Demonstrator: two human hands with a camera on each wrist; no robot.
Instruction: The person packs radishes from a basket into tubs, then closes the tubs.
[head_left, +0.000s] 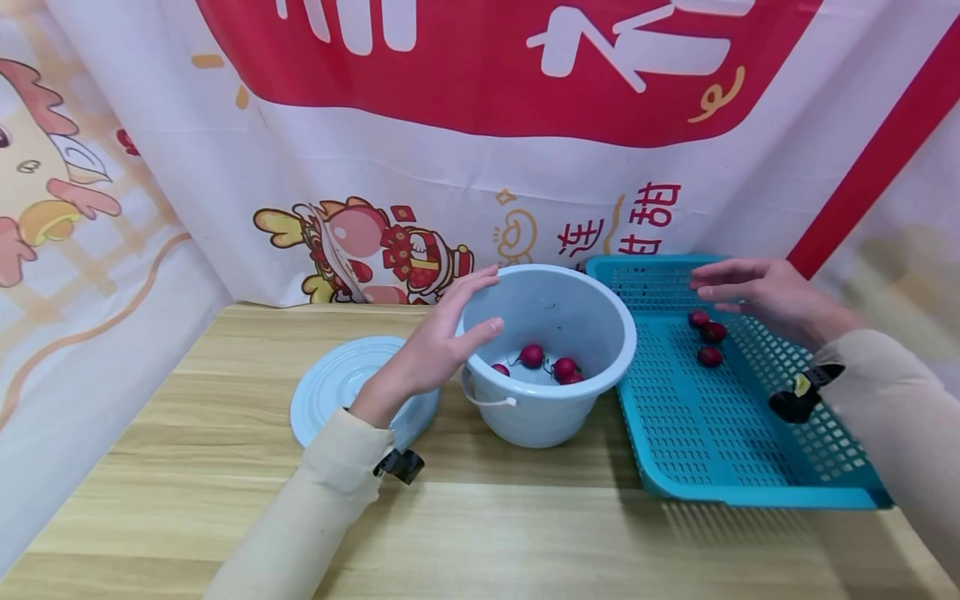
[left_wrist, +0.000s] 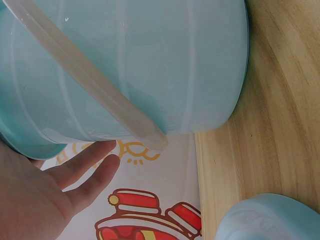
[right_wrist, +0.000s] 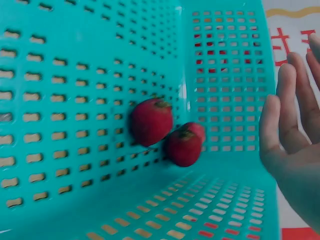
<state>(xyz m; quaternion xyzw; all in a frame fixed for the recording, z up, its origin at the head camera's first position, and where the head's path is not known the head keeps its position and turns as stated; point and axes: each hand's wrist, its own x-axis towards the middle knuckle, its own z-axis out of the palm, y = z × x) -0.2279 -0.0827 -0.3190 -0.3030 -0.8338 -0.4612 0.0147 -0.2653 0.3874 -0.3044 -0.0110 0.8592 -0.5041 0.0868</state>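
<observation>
My left hand (head_left: 431, 350) is at the left rim of a light blue bucket (head_left: 540, 417), thumb and fingers extended. In the left wrist view its fingers lie alongside the bucket wall, below the pale handle (left_wrist: 95, 85). Several small red radishes (head_left: 532, 356) with thin roots lie on the bucket's floor. My right hand (head_left: 776, 296) hovers over the far right part of a teal plastic basket (head_left: 660, 425), holding nothing, its fingers extended. Beneath it, three red radishes (right_wrist: 151, 121) sit in the basket, two of them close together in the right wrist view.
A round light blue lid (head_left: 318, 392) lies on the wooden table (head_left: 187, 467), left of the bucket and partly behind my left forearm. The basket stands just right of the bucket. A printed white and red cloth (head_left: 450, 100) hangs behind the table.
</observation>
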